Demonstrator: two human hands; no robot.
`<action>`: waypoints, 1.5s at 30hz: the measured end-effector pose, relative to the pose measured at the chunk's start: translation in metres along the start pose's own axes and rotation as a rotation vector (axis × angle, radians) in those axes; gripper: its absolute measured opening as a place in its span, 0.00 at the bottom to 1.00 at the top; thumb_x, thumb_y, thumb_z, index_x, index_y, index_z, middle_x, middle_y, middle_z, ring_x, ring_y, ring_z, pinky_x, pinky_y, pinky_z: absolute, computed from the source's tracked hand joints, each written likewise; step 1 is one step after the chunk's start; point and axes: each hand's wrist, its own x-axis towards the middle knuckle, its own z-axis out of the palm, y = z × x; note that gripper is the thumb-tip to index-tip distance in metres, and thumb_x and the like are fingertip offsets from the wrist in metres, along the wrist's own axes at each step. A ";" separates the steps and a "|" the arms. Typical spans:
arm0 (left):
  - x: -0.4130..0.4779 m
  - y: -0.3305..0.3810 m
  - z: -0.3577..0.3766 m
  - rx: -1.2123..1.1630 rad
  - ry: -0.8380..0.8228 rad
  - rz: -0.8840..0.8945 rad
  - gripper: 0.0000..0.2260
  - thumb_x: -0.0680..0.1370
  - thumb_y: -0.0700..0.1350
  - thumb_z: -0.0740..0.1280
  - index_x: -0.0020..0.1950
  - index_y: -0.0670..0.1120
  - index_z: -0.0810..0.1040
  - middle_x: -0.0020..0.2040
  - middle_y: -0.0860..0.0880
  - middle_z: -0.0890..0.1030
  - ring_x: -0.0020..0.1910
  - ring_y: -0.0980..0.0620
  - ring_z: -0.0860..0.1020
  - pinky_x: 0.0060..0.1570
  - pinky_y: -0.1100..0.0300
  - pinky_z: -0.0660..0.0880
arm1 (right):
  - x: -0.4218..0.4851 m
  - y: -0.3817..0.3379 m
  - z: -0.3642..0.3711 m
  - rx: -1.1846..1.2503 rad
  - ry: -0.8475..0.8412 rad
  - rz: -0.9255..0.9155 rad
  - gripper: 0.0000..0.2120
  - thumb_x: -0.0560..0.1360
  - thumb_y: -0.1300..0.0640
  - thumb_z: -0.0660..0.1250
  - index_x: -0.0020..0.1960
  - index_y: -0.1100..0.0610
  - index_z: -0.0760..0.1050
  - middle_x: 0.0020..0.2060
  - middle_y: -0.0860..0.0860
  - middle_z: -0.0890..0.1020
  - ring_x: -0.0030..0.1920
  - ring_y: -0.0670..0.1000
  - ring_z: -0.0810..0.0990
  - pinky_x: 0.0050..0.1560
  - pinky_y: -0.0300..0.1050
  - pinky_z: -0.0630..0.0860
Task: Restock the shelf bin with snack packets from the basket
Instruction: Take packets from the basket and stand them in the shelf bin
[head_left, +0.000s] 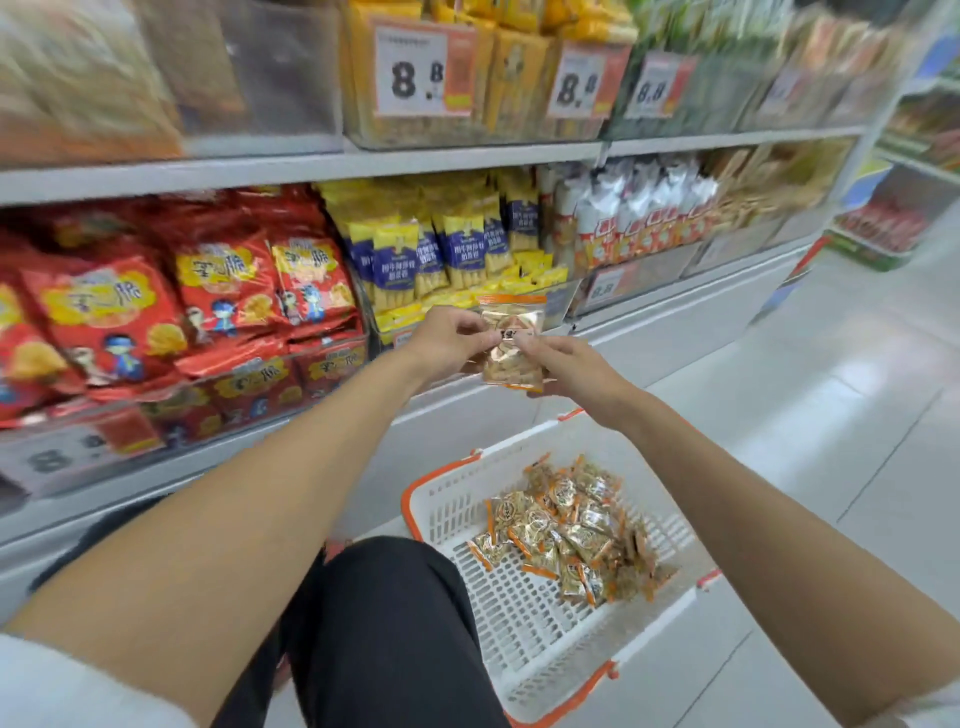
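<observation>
Head view. Left hand (451, 338): fingers pinch the left edge of one snack packet (511, 343). Right hand (574, 366): fingers pinch the same packet's right side. Packet: clear, orange-trimmed, held upright in front of the lower shelf bin (467, 306) of yellow sticks. Basket (524, 587): white, orange-rimmed, on the floor below the hands, with a heap of matching packets (569, 525). Red snack bags (208, 301): left bins. Price tag (423, 70): upper shelf.
</observation>
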 end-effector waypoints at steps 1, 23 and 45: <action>-0.002 0.014 -0.005 -0.001 -0.005 0.009 0.06 0.79 0.37 0.66 0.43 0.39 0.78 0.40 0.40 0.78 0.38 0.48 0.77 0.41 0.60 0.80 | 0.002 -0.013 -0.004 0.003 0.055 -0.021 0.21 0.78 0.44 0.65 0.44 0.62 0.81 0.38 0.51 0.82 0.40 0.49 0.79 0.44 0.46 0.76; -0.056 0.221 -0.234 0.595 0.378 0.451 0.12 0.67 0.40 0.78 0.48 0.47 0.83 0.43 0.52 0.84 0.41 0.58 0.82 0.44 0.57 0.80 | 0.068 -0.293 0.081 -0.331 0.208 -0.660 0.07 0.77 0.52 0.68 0.45 0.53 0.81 0.38 0.56 0.83 0.37 0.53 0.77 0.39 0.48 0.74; 0.038 0.191 -0.349 1.016 0.535 -0.010 0.07 0.75 0.52 0.71 0.41 0.51 0.84 0.42 0.51 0.85 0.40 0.52 0.81 0.46 0.57 0.80 | 0.228 -0.329 0.156 -0.791 -0.119 -0.157 0.19 0.74 0.56 0.73 0.61 0.63 0.75 0.56 0.57 0.81 0.53 0.56 0.81 0.54 0.48 0.79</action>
